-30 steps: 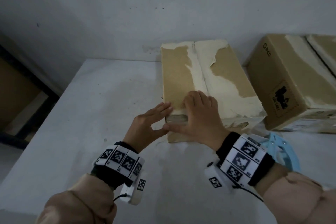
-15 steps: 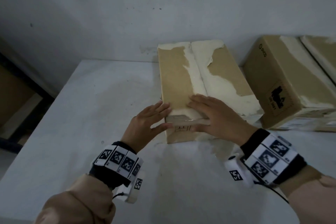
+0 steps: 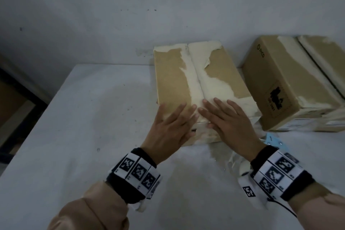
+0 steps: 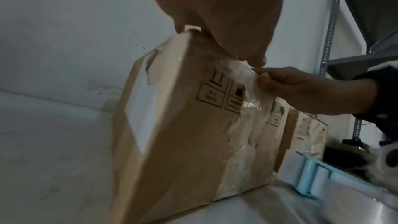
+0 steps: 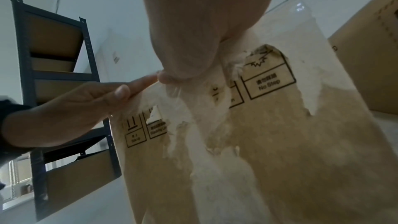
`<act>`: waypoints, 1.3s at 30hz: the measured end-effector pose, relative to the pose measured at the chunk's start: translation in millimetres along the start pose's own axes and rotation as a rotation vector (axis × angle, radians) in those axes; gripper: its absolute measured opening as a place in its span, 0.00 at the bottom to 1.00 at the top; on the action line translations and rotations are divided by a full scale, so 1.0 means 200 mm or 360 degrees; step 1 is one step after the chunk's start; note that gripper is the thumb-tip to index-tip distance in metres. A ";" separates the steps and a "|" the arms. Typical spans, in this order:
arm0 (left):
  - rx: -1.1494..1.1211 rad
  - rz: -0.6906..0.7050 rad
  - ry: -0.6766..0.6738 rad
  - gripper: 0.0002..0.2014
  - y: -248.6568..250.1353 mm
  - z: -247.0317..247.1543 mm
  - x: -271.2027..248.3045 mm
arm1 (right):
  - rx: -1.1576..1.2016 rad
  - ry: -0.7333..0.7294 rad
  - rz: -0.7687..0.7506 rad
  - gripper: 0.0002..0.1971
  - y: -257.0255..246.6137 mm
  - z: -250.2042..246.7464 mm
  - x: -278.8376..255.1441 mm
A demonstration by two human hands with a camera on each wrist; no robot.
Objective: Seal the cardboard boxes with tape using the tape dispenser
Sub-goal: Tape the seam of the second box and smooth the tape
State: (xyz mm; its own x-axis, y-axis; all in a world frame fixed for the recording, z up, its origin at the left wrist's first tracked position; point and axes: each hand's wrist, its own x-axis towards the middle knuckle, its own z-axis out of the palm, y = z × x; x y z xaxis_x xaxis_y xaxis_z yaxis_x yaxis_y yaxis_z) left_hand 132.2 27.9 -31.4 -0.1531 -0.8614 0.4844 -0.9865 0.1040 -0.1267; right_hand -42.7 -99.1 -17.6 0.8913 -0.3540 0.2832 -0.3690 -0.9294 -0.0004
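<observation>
I see the white table (image 3: 74,127) running back to the wall, with wide bare surface on my left and much less on the right, where a second cardboard box (image 3: 285,87) sits close beside the cardboard box (image 3: 186,80) I am working on. That box stands against the wall, its top flaps meeting along a torn, pale centre seam. From the head view both hands lie flat on its near end: my left hand (image 3: 171,127) and my right hand (image 3: 229,123) with fingers straight and spread, fingertips almost meeting at the seam, gripping nothing. The left wrist view adds the box's front face, with crinkled clear tape (image 4: 243,81) running down it and my right thumb against that tape. It also shows the light blue tape dispenser (image 4: 305,173) lying on the table just right of the box; the head view catches only a blue corner of it behind my right wrist. The right wrist view alone shows a dark metal shelf rack (image 5: 53,74) off to the left. The second box is cut off at the frame edge.
</observation>
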 end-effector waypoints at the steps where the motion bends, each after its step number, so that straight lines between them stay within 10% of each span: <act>1: -0.0007 0.0004 0.0028 0.18 0.00 0.02 0.01 | 0.0039 0.0003 -0.0019 0.21 0.00 0.00 0.00; 13: -0.0241 -0.0095 -0.0057 0.19 -0.06 0.00 0.05 | 0.0395 -0.0150 0.0131 0.24 0.23 -0.04 -0.13; 20: -0.0259 -0.0714 -0.0331 0.35 0.03 -0.09 0.21 | 0.1053 -0.0045 0.0895 0.31 0.20 -0.13 -0.06; 23: -0.0139 -0.1029 -0.0807 0.41 0.04 -0.10 0.26 | 0.1289 -0.0151 0.1065 0.33 0.18 -0.11 -0.02; 30: -0.0038 -0.1018 -0.1097 0.34 0.01 -0.13 0.31 | 0.1348 -0.0208 0.0955 0.42 0.12 -0.05 0.05; 39: -0.0220 -0.1086 -0.0990 0.59 -0.13 -0.07 0.25 | 0.1326 -0.0444 0.0874 0.36 -0.07 -0.05 0.22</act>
State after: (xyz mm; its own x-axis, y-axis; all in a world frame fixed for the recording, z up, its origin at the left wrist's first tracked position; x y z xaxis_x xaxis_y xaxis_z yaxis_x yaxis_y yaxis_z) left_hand 149.3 -10.2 7.9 0.4816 -0.8652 -0.1398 -0.8557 -0.4987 0.1381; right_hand -0.9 -101.3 4.9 0.7237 -0.6637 -0.1889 -0.5386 -0.3720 -0.7560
